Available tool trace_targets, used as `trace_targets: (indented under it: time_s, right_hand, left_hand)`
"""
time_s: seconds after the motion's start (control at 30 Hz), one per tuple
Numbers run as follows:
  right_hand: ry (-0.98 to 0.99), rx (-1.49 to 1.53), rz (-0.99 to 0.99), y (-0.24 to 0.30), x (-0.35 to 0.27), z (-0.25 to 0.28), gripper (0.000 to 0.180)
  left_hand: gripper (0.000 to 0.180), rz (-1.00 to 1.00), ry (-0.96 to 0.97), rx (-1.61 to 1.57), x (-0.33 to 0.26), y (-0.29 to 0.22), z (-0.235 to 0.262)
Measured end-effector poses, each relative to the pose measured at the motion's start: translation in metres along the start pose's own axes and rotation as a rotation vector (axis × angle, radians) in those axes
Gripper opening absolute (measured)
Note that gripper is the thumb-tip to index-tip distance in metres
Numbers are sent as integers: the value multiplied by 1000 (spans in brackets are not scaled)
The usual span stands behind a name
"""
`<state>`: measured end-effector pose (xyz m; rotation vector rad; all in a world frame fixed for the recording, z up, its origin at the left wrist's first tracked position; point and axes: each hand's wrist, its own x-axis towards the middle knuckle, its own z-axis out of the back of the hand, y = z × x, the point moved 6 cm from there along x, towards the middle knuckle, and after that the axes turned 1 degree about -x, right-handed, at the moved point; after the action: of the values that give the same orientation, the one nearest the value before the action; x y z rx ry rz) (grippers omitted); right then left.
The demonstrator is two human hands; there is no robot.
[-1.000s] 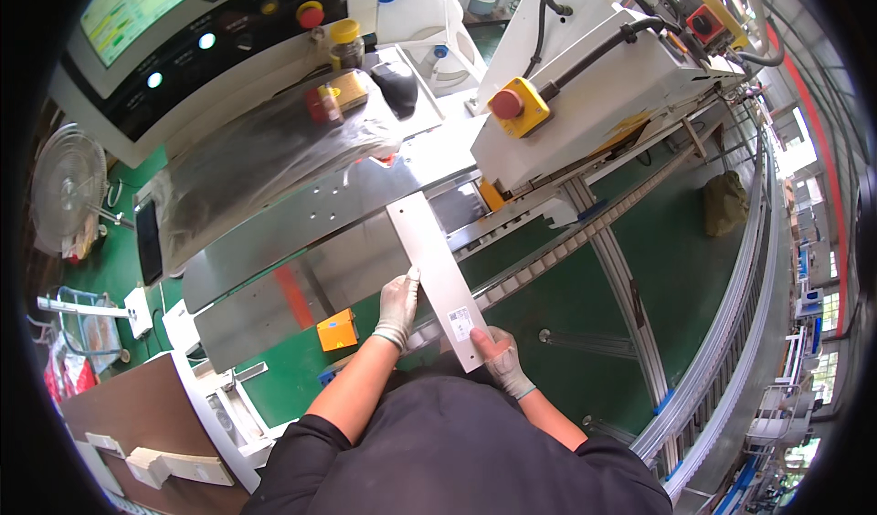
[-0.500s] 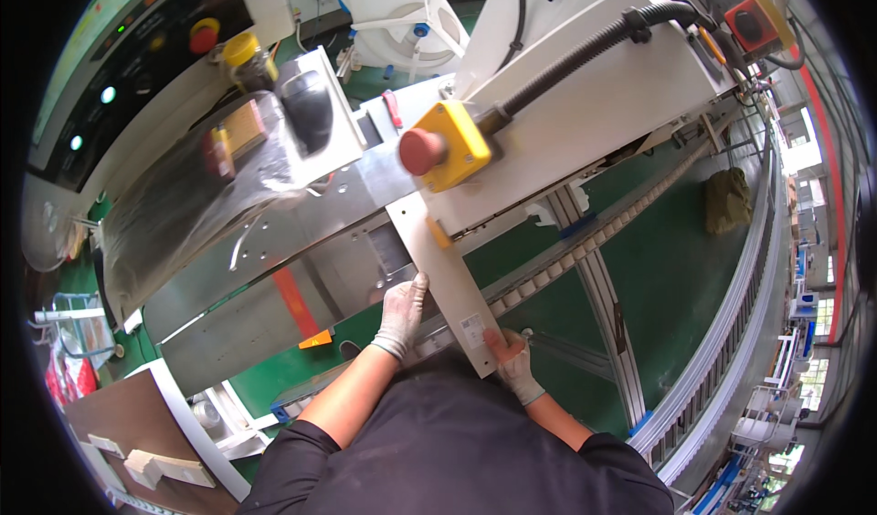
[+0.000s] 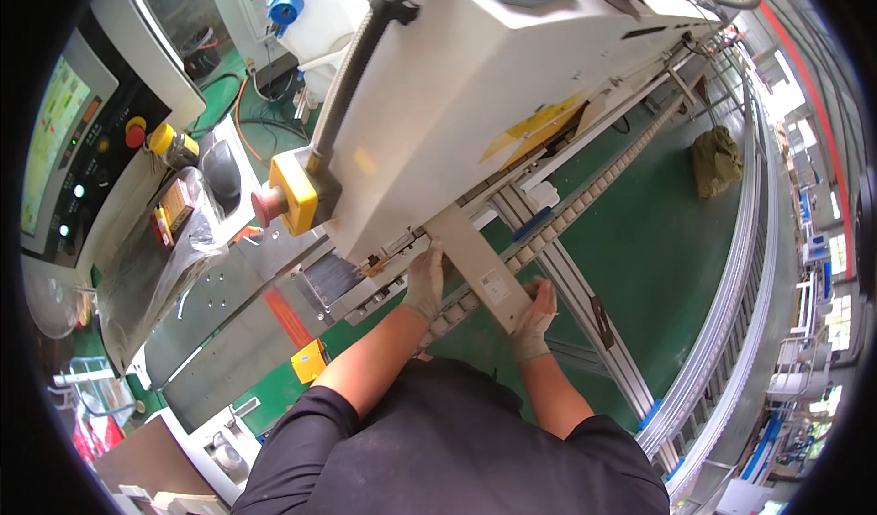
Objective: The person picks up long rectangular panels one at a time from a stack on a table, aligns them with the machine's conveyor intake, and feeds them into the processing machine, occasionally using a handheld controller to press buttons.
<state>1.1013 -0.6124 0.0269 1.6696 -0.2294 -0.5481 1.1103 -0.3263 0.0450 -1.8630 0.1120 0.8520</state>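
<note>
A long, flat pale panel (image 3: 468, 255) with a printed label near its close end lies slantwise in front of me. My left hand (image 3: 425, 282), in a light glove, grips its left edge near the far end. At the panel's close right corner, my right hand (image 3: 537, 319) holds on; its glove leaves some fingertips bare. The fingers under the panel are hidden. The far end of the panel meets the lower edge of a big white machine housing (image 3: 438, 95), which hides that end. Left of it sits a metal block with a dark top (image 3: 331, 276).
A yellow box with a red emergency button (image 3: 290, 195) juts from the housing. A control console (image 3: 87, 141) stands at left, beside a plastic-covered surface with small boxes (image 3: 174, 209). A segmented cable chain (image 3: 585, 200) and metal frame bars (image 3: 585, 310) run at right.
Both hands have carried the panel to the right, and its far end has come to the machine housing's edge. My view has shifted, showing more of the housing.
</note>
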Motion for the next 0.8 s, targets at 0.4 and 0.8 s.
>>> trace_targets:
  time_s: [0.4,0.8]
  right_hand:
    - [227,240,-551,-24,-93,-55,99]
    - [544,-155,481,-107,-3,-23,60]
  left_hand:
    - [37,-406,645,1700,-38,42,96]
    - [32,25,-648,1204,-258,103,630]
